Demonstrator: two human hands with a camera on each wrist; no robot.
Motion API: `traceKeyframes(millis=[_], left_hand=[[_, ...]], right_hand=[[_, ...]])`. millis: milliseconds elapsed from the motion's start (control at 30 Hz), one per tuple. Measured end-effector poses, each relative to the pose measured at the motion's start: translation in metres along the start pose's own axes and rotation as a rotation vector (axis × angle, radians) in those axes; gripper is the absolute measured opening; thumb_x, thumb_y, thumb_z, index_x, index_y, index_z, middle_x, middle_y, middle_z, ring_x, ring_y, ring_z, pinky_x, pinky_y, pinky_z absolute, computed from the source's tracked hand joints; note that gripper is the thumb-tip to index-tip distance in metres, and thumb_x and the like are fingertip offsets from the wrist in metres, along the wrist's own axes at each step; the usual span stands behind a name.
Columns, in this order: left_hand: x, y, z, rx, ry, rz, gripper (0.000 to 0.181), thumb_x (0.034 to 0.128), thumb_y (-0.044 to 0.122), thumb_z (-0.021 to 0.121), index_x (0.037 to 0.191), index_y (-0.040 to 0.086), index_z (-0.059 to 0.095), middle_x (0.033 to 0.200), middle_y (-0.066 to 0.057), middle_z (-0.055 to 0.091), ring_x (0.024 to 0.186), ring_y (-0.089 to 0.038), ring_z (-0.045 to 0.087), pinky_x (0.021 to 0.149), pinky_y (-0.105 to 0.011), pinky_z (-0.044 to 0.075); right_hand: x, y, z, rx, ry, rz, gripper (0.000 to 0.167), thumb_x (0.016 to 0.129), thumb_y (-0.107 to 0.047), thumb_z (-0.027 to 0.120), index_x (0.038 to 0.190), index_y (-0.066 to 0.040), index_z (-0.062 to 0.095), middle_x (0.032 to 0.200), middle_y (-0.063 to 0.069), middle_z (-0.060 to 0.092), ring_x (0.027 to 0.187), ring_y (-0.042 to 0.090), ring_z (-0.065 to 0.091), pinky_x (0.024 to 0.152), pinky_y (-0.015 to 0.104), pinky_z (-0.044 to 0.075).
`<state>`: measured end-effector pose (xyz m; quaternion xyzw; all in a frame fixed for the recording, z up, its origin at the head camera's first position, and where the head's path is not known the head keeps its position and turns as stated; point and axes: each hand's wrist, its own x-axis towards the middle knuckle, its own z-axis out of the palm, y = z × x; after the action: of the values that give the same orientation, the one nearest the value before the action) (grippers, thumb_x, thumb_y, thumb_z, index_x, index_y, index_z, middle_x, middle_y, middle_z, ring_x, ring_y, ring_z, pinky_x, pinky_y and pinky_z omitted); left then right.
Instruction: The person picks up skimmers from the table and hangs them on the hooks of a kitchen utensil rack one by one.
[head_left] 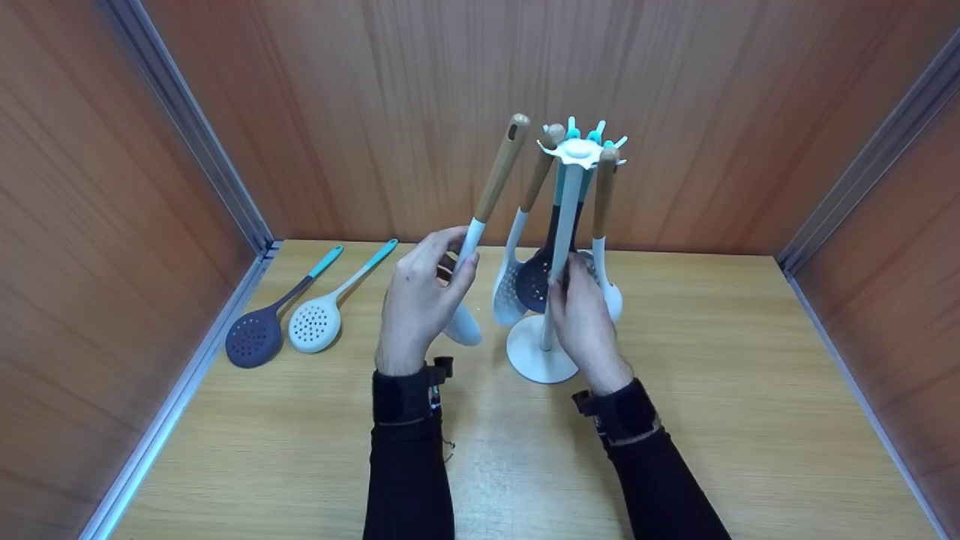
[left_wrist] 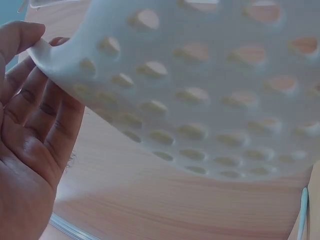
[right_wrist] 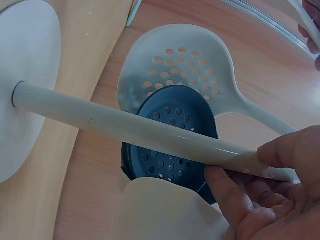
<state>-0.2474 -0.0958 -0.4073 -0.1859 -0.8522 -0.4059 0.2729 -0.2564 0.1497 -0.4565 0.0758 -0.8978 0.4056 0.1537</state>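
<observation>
My left hand (head_left: pixel 421 292) pinches a white skimmer (head_left: pixel 498 177) by the white neck below its wooden handle. The handle points up; its perforated head (left_wrist: pixel 190 100) fills much of the left wrist view. With my right hand (head_left: pixel 590 322) I grip the white pole of a utensil stand (head_left: pixel 568 217), thumb and fingers around it. On the stand hang another white skimmer (right_wrist: pixel 175 60) with a wooden handle, dark skimmers (head_left: pixel 533 280) with teal handles, and a white utensil (head_left: pixel 613 298) with a wooden handle at the right. The dark skimmers overlap, partly hidden by the pole.
A dark skimmer (head_left: pixel 255 337) and a white skimmer (head_left: pixel 315 324), both with teal handle ends, lie on the table's left side. The stand's round base (head_left: pixel 531 361) rests on the wooden table (head_left: pixel 750 390). Wood-look panels (head_left: pixel 480 90) enclose the back and sides.
</observation>
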Motion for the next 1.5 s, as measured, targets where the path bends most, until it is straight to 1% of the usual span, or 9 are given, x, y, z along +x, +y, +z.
traceKeyframes(millis=[133,267,500,667,733,933,1000,1267,1500], left_hand=[[-0.0005,0.0007,0.0002,-0.005,-0.01,0.009,0.036,0.1155,0.019,0.077,0.15,0.008,0.074,0.129,-0.013,0.084,0.095,-0.025,0.084,0.086,-0.042,0.073],[-0.0007,0.0009,0.0006,-0.005,-0.018,0.019,0.037,0.1154,0.02,0.077,0.151,0.007,0.074,0.129,-0.013,0.084,0.095,-0.025,0.084,0.086,-0.04,0.073],[-0.0006,0.0022,0.0004,-0.02,-0.034,0.031,0.039,0.1149,0.02,0.079,0.151,0.007,0.073,0.127,-0.013,0.085,0.095,-0.026,0.085,0.087,-0.043,0.074],[-0.0004,0.0023,0.0011,-0.014,-0.05,0.041,0.04,0.115,0.02,0.078,0.152,0.006,0.073,0.128,-0.013,0.085,0.099,-0.027,0.086,0.088,-0.04,0.074],[-0.0006,0.0021,0.0016,-0.007,-0.056,0.044,0.04,0.1153,0.02,0.078,0.152,0.007,0.073,0.129,-0.013,0.086,0.1,-0.027,0.086,0.087,-0.04,0.074],[-0.0009,0.0026,0.0018,-0.004,-0.064,0.064,0.039,0.1161,0.02,0.076,0.153,0.007,0.073,0.128,-0.013,0.086,0.1,-0.026,0.086,0.086,-0.041,0.074],[-0.0009,0.0028,0.002,-0.004,-0.066,0.066,0.039,0.1163,0.02,0.076,0.153,0.007,0.072,0.128,-0.013,0.086,0.1,-0.027,0.086,0.086,-0.04,0.074],[-0.0007,0.0022,0.004,-0.006,-0.075,0.053,0.041,0.1175,0.02,0.075,0.156,0.007,0.071,0.133,-0.014,0.085,0.103,-0.027,0.086,0.088,-0.043,0.075],[-0.0009,0.0029,0.0046,-0.005,-0.09,0.049,0.041,0.1182,0.021,0.074,0.158,0.009,0.071,0.131,-0.012,0.085,0.105,-0.027,0.085,0.089,-0.039,0.074]], right_hand=[[0.0007,-0.0005,-0.0001,0.002,-0.015,0.028,0.047,0.123,-0.011,0.058,0.168,0.001,0.048,0.159,0.026,0.066,0.148,0.043,0.071,0.123,0.06,0.062],[0.0012,-0.0009,0.0,0.003,-0.017,0.033,0.047,0.123,-0.011,0.058,0.168,-0.001,0.048,0.159,0.025,0.067,0.148,0.042,0.071,0.122,0.059,0.063],[0.001,-0.0012,-0.0009,0.007,-0.023,0.043,0.047,0.124,-0.012,0.058,0.169,-0.001,0.048,0.158,0.025,0.067,0.147,0.042,0.072,0.122,0.058,0.063],[0.0018,-0.0024,-0.0023,0.02,-0.035,0.056,0.048,0.124,-0.013,0.057,0.17,-0.002,0.048,0.159,0.024,0.066,0.149,0.042,0.071,0.122,0.058,0.063],[0.0017,-0.002,-0.0019,0.018,-0.03,0.05,0.047,0.124,-0.013,0.058,0.169,-0.002,0.048,0.158,0.024,0.067,0.148,0.042,0.071,0.121,0.058,0.063],[-0.0004,0.0022,0.0008,-0.011,0.026,-0.049,0.043,0.121,-0.008,0.06,0.162,0.003,0.052,0.149,0.027,0.071,0.139,0.043,0.074,0.117,0.06,0.065],[-0.0006,0.0027,0.0009,-0.01,0.033,-0.06,0.042,0.121,-0.008,0.06,0.161,0.003,0.053,0.149,0.027,0.071,0.139,0.043,0.074,0.118,0.06,0.064],[0.0008,0.0016,-0.0006,0.007,-0.015,0.009,0.044,0.123,-0.01,0.058,0.165,-0.001,0.05,0.153,0.025,0.069,0.144,0.042,0.073,0.12,0.058,0.064],[0.0011,0.0,-0.0017,0.01,-0.028,0.032,0.044,0.123,-0.012,0.058,0.165,-0.003,0.05,0.152,0.023,0.069,0.144,0.04,0.074,0.119,0.056,0.065]])
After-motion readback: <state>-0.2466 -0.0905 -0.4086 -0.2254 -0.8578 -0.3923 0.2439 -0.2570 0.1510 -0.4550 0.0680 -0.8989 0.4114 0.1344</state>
